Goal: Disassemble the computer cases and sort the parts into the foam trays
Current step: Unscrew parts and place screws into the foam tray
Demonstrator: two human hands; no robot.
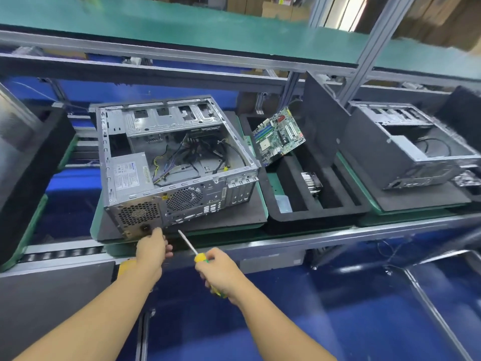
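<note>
The open grey steel computer case (177, 162) sits on its foam pad, stiff and probably heavy. Left hand (152, 250) pinches its rear corner; right hand (221, 273) grips a yellow-handled screwdriver (194, 250).

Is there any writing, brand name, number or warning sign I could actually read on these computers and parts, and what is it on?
No text here can be read.
Power supply label: printed lines and a blue logo, too blurred to read.
Yellow warning sticker on the open case's rear panel: a symbol only, too small to make out.
Motherboard: markings too small.
Screwdriver: no text visible.
</note>
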